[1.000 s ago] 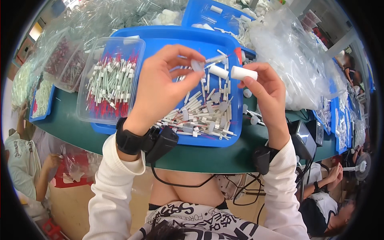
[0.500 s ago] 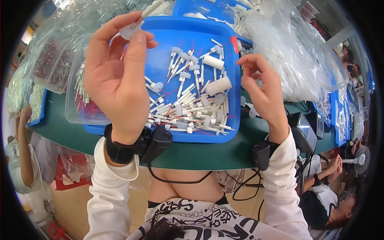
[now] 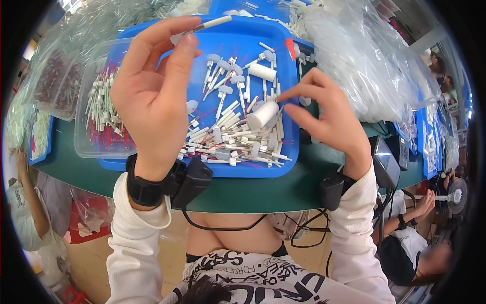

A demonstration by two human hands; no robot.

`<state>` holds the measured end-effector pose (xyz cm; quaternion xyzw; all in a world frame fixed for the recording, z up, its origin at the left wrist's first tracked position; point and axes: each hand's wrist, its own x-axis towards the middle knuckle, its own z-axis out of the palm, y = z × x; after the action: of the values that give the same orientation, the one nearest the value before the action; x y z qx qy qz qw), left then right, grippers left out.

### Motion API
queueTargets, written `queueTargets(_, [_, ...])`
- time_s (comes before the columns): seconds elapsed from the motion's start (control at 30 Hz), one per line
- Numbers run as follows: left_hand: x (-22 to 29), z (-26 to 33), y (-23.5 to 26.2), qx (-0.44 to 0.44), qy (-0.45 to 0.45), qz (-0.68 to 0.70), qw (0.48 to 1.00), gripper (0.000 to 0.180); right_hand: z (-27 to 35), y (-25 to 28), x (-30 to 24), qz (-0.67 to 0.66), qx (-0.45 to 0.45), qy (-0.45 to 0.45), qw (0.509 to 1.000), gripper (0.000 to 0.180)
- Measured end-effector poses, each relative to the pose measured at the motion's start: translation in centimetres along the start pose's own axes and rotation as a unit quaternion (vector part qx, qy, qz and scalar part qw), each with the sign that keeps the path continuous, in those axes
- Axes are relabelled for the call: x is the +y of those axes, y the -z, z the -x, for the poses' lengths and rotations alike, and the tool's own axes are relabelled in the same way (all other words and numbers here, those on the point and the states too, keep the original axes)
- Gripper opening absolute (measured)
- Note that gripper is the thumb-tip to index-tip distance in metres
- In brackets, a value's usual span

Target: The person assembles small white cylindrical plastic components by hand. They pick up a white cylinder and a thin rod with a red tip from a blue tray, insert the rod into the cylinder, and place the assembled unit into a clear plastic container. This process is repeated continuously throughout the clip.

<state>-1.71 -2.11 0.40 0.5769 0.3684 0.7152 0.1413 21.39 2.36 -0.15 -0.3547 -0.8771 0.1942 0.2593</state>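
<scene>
My left hand [image 3: 154,91] is raised over the tray's left side, its thumb and fingers pinching a thin white stick-like part [image 3: 216,22] with a translucent disc at its base. The stick points up to the right. At the right rim of the blue tray [image 3: 202,171], my right hand [image 3: 329,114] has its thumb and index finger apart. Its index fingertip is by the upper end of a thick white cylinder [image 3: 262,116]; whether they touch, I cannot tell. Several similar disc-ended parts [image 3: 224,91] with red wires lie loose in the tray, beside a second white cylinder [image 3: 262,71].
A clear plastic box [image 3: 83,142] of white sticks and red wires stands left of the tray. A large clear bag [image 3: 354,66] of white pieces bulges at the right. Dark devices [image 3: 386,162] with cables sit at the right table edge. Other people work on both sides.
My right hand has moved left and down to the tray's thick cylinder, which has shifted and turned. The stick in my left hand has tilted to the right.
</scene>
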Motion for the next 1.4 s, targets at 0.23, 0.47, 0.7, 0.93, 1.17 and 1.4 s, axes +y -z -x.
queueTargets(0.23, [-0.9, 0.3, 0.0, -0.098, 0.065, -0.055, 0.992, 0.012, 0.2, 0.0, -0.9, 0.081, -0.021, 0.050, 0.995, 0.017])
queueTargets(0.47, [-1.4, 0.5, 0.2, -0.115, 0.093, -0.079, 0.986, 0.013, 0.1, 0.2, -0.2, -0.084, -0.006, 0.027, 0.996, 0.010])
queueTargets(0.7, [-0.8, 0.9, 0.0, -0.159, 0.150, -0.160, 0.963, 0.013, -0.1, 1.6, 0.8, -0.262, 0.018, -0.030, 0.964, 0.009])
queueTargets(0.93, [0.3, 0.6, 0.1, -0.230, 0.216, -0.213, 0.925, 0.016, -0.3, 1.2, 0.7, -0.315, 0.040, -0.050, 0.947, 0.010])
queueTargets(1.17, [0.7, 0.4, -0.1, -0.258, 0.037, -0.260, 0.930, 0.031, -0.3, -0.2, 0.0, -0.438, 0.132, -0.055, 0.887, 0.010])
queueTargets(1.4, [0.1, 0.7, -0.1, -0.133, 0.306, 0.318, 0.887, 0.028, -0.1, -3.4, -3.2, -0.456, 0.225, -0.033, 0.861, 0.010])
